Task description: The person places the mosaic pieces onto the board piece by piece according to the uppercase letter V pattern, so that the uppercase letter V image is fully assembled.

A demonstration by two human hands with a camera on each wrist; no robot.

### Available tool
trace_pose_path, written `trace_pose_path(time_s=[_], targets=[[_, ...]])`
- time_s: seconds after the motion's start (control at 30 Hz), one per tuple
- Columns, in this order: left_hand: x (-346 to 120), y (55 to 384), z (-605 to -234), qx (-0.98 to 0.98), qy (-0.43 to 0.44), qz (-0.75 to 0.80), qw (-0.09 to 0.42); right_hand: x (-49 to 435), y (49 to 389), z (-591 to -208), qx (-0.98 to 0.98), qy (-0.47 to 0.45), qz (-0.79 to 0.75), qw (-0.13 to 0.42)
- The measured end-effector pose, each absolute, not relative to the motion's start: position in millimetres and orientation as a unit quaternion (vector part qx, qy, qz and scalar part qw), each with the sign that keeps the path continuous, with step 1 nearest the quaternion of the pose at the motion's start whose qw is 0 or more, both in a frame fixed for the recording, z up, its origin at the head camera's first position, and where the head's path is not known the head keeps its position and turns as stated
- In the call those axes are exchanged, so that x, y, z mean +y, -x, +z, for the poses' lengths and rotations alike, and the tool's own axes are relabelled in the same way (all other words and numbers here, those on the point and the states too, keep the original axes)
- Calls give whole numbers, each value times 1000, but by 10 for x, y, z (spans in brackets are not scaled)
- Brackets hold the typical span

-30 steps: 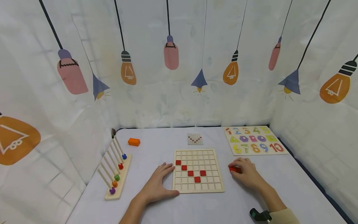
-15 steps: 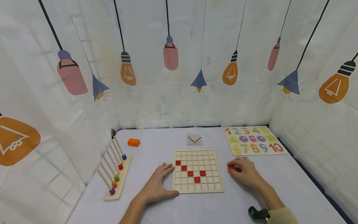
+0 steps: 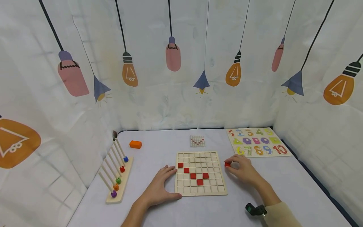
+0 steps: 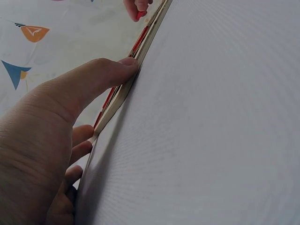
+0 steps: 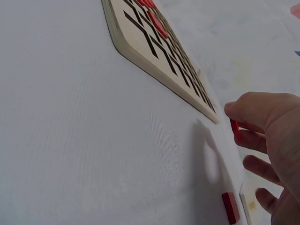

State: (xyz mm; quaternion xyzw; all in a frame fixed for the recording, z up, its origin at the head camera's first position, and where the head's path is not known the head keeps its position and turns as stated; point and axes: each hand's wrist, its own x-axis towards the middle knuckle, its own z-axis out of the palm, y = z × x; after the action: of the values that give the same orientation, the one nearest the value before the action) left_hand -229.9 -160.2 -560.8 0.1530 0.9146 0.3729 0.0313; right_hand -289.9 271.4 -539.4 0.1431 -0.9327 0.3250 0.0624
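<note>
A wooden grid board lies mid-table, with several red square tiles set in its cells in a slanting line that turns up at the right. My left hand rests against the board's left side, fingers extended along the edge and thumb at the near-left corner. Just off the board's right edge, my right hand pinches a red tile between thumb and fingers, the other fingers loosely bent. On the cloth below it lies another red piece, seen in the right wrist view and hidden by the hand in the head view.
Behind the board lies a small pattern card. A number puzzle board sits at the back right. To the left stand a pegged bead rack and an orange block. A lamp-print curtain closes off the back.
My right hand has moved left and slightly away from me, toward the board, carrying one red tile from where the red pieces were. My left hand has stayed in place.
</note>
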Motion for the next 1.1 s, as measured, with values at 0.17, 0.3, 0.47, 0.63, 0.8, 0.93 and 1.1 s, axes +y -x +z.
trace_pose_path(time_s=[0.17,0.3,0.47,0.63,0.8,0.93,1.1], targets=[[-1604,2299,-5606,914,-151,374,34,2613,2931,-5390,-931,-158,323,66],[-1607,2299,-5606,914,-150,375,35,2514,2941,-5385,-929,-171,324,60],[-1605,2300,-5614,914,-149,375,37,2393,2928,-5375,-924,-178,334,43],[-1600,2301,-5621,915,-150,372,39,2297,2917,-5379,-925,-178,333,33],[-1602,2296,-5612,917,-148,370,36,2220,2928,-5396,-926,-177,334,27],[-1605,2296,-5611,917,-147,369,36,2165,2935,-5404,-923,-182,337,22],[-1606,2308,-5626,918,-147,368,37,2095,2945,-5422,-924,-187,334,16]])
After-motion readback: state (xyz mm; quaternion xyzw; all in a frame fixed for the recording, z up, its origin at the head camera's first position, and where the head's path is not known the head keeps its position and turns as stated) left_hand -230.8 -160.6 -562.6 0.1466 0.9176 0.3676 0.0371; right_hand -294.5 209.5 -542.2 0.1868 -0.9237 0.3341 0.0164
